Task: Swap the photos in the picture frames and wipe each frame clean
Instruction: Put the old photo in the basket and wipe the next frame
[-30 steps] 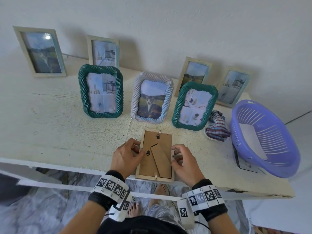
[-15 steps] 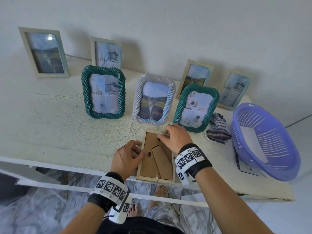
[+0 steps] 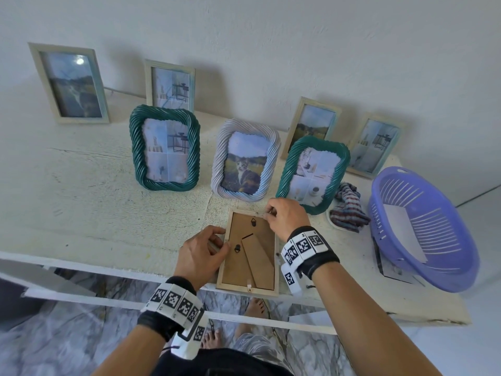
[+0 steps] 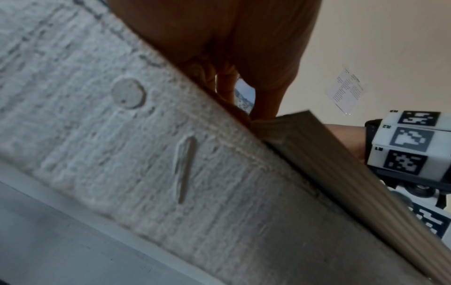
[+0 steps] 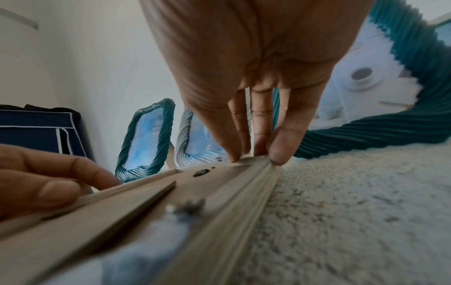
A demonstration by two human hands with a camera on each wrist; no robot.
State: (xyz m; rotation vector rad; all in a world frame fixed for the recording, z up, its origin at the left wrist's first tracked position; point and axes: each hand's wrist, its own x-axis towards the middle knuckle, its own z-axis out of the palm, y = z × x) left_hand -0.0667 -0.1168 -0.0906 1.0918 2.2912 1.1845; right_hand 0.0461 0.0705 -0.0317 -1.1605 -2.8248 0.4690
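A pale wooden picture frame (image 3: 248, 251) lies face down at the table's front edge, its brown backing board and folded stand up. My left hand (image 3: 214, 244) grips its left rail, thumb on the backing. My right hand (image 3: 271, 213) pinches the frame's far right corner; in the right wrist view its fingertips (image 5: 275, 156) press on the top rail of the frame (image 5: 195, 192). The left wrist view shows the frame's edge (image 4: 341, 173) beside the table. Behind stand two green twisted frames (image 3: 165, 147) (image 3: 311, 172) and a lilac frame with a cat photo (image 3: 245, 164).
Several pale frames lean on the wall at the back (image 3: 70, 82). A striped cloth (image 3: 348, 210) lies right of the green frame, and a purple basket (image 3: 423, 226) holding paper sits at the right end. The white table (image 3: 95, 199) ends just under the flat frame.
My right hand has moved from the flat frame's right rail up to its far right corner. The left hand has stayed on the left rail.
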